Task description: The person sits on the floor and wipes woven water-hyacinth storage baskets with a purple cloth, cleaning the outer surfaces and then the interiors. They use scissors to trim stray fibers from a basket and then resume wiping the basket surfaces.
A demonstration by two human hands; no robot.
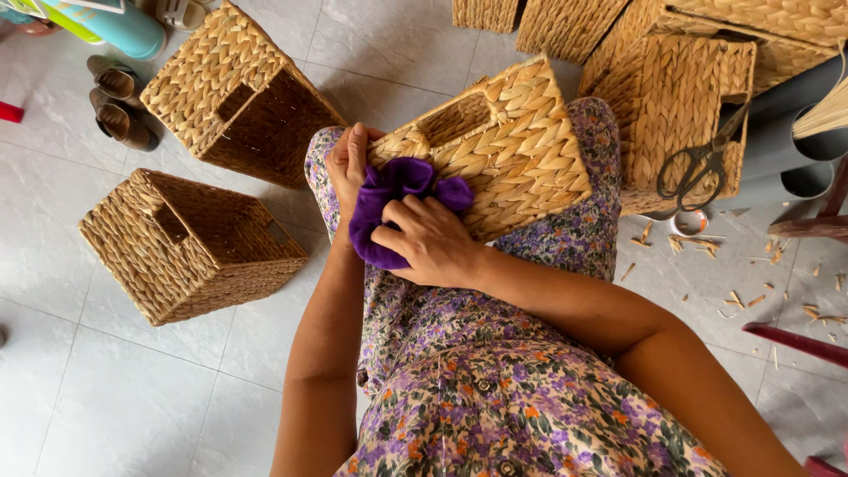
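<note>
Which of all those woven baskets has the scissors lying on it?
The basket at the right, beside the person's knee: dark scissors rest on its upturned side. The basket on the lap carries only a purple cloth.

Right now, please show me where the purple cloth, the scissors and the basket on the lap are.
purple cloth (382, 205): head view, its bunched middle.
scissors (702, 163): head view, the pivot between blades and handles.
basket on the lap (521, 150): head view, its woven side.

purple cloth (389, 208), tan woven basket (508, 146)
</note>
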